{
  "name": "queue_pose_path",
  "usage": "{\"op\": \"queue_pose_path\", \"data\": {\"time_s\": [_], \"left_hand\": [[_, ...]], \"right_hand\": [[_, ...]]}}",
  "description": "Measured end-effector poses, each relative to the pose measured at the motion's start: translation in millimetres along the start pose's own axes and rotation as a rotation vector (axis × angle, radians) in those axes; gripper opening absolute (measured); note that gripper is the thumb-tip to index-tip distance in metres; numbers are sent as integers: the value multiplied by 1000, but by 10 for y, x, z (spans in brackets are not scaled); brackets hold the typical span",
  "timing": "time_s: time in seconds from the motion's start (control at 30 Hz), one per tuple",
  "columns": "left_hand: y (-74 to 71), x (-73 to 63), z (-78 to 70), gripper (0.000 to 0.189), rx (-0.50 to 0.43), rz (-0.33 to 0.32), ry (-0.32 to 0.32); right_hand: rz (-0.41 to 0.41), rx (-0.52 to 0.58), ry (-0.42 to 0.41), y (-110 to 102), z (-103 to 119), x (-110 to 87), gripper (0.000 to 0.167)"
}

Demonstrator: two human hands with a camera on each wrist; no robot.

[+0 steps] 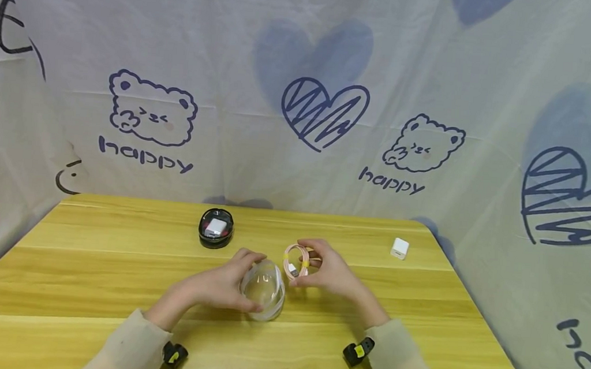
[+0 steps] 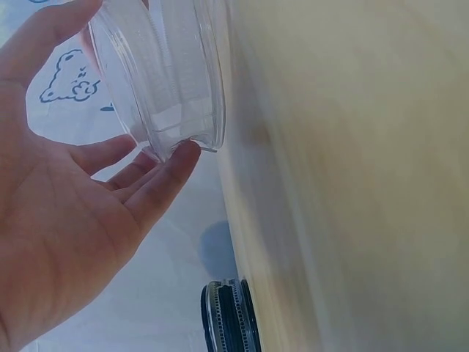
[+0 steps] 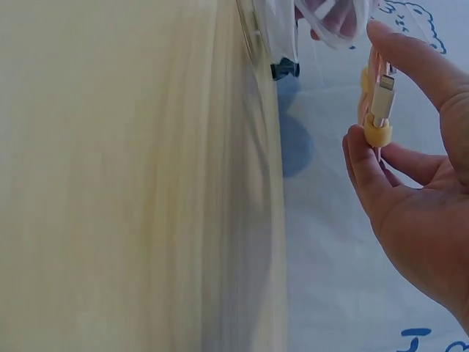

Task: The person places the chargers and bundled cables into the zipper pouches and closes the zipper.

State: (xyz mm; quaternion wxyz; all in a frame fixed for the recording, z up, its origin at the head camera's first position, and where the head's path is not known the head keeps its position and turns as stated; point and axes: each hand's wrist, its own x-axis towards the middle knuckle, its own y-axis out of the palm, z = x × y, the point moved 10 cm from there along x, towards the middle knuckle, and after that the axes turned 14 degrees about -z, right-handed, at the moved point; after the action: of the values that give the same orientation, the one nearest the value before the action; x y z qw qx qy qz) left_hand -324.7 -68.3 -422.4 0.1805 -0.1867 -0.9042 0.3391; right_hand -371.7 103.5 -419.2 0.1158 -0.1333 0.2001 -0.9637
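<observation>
My left hand [image 1: 222, 283] grips a small round clear plastic case [image 1: 262, 289] near the table's middle, thumb at its near side and fingers round the far side. In the left wrist view the case [image 2: 172, 81] is tilted on edge, with fingertips under its rim. To its right, my right hand [image 1: 332, 272] holds a coiled pink charging cable [image 1: 287, 259] between thumb and fingers. Yellow ties bind the coil. A white plug [image 3: 382, 101] with a metal tip shows in the right wrist view. The cable is beside the case, apart from it.
At the back left of the wooden table [image 1: 112, 263] stands a black-rimmed round case [image 1: 215, 245] with a white charger block [image 1: 215, 227] in it. Another white charger block [image 1: 400, 248] lies at the back right. A printed cloth [image 1: 238, 122] hangs behind the table.
</observation>
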Motion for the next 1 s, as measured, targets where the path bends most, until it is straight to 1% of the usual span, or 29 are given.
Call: {"op": "queue_pose_path", "data": {"time_s": [0.13, 0.27, 0.53, 0.6, 0.73, 1.0], "left_hand": [[-23, -6, -5, 106, 1, -6, 0], [-43, -5, -6, 105, 5, -9, 2], [-70, -9, 6, 104, 5, -14, -1], [-79, -11, 2, 104, 2, -19, 0], [-87, -10, -15, 102, -8, -26, 6], [-69, 0, -22, 102, -21, -30, -1]], "right_hand": [[34, 3, -21, 101, 55, -20, 89], [63, 14, -19, 169, 71, -36, 89], [53, -8, -8, 162, 29, -58, 89], [64, -7, -5, 180, 22, -65, 90], [107, -14, -26, 258, 43, -85, 88], [201, -77, -82, 417, 140, -162, 82]]}}
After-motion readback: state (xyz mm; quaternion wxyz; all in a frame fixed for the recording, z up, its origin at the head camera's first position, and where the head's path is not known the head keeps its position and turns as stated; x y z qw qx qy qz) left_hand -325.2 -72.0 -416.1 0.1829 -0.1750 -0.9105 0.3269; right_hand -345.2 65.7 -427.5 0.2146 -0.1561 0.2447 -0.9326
